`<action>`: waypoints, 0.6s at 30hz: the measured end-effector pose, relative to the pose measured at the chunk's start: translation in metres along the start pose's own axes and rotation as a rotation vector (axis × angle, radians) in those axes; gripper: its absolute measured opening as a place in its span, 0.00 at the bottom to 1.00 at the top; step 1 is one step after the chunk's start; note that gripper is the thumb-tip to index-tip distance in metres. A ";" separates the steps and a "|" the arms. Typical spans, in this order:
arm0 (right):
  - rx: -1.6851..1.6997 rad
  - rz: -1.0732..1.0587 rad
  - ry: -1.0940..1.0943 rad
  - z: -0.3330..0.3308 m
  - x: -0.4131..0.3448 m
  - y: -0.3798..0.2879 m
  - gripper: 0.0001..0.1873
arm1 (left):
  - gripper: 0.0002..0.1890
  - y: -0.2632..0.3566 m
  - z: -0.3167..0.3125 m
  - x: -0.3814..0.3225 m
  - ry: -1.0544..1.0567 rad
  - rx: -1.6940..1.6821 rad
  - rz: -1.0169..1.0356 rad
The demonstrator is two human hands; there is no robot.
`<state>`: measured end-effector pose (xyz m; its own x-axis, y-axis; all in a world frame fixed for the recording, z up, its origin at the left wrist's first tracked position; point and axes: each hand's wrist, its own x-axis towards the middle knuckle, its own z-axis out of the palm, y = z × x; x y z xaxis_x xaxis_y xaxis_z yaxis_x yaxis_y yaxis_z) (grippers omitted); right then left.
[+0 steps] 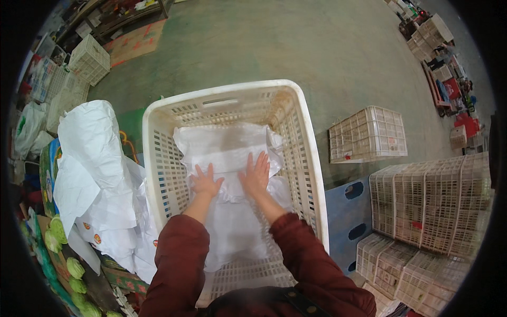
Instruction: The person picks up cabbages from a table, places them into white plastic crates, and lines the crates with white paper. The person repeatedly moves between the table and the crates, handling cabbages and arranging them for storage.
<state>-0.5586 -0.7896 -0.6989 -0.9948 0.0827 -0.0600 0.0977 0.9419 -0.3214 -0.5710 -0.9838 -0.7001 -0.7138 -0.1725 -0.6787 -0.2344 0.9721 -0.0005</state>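
Observation:
A large white plastic crate with slotted walls stands before me. White paper sheeting lies over part of its floor, with a wrinkled, padded-looking white bundle towards the far end. My left hand rests on the near left part of this bundle, fingers spread. My right hand lies flat on its right part, fingers pointing away from me. Neither hand grips anything. What is under the paper is hidden.
Crumpled white paper sheets are heaped left of the crate. Green cabbages lie at lower left. A single crate stands on the floor to the right, with stacked crates nearer, beside a blue panel with oval holes.

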 end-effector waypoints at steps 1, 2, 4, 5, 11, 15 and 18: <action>-0.031 0.050 -0.039 0.003 0.014 0.003 0.48 | 0.47 -0.001 0.002 -0.001 0.012 -0.024 0.006; 0.028 0.042 -0.027 0.004 0.030 0.011 0.47 | 0.47 -0.003 0.005 -0.002 0.026 -0.048 0.011; 0.100 0.135 -0.223 0.005 0.074 0.037 0.47 | 0.46 -0.007 0.013 -0.010 0.067 -0.076 0.056; 0.183 0.142 -0.238 0.007 0.088 0.043 0.47 | 0.46 -0.008 0.017 -0.014 0.067 -0.086 0.070; 0.305 0.212 -0.546 -0.013 0.128 0.050 0.45 | 0.47 -0.010 0.031 -0.029 0.133 -0.018 0.127; 0.185 0.130 -0.312 -0.037 0.099 0.034 0.46 | 0.50 -0.005 0.029 -0.028 0.106 -0.019 0.108; -0.011 0.110 -0.044 -0.027 0.008 0.010 0.46 | 0.52 -0.003 0.033 -0.024 0.099 -0.034 0.100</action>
<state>-0.5659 -0.7710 -0.6774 -0.9757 0.1719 -0.1361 0.2060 0.9314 -0.3001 -0.5310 -0.9777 -0.7085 -0.7961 -0.0916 -0.5982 -0.1797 0.9797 0.0892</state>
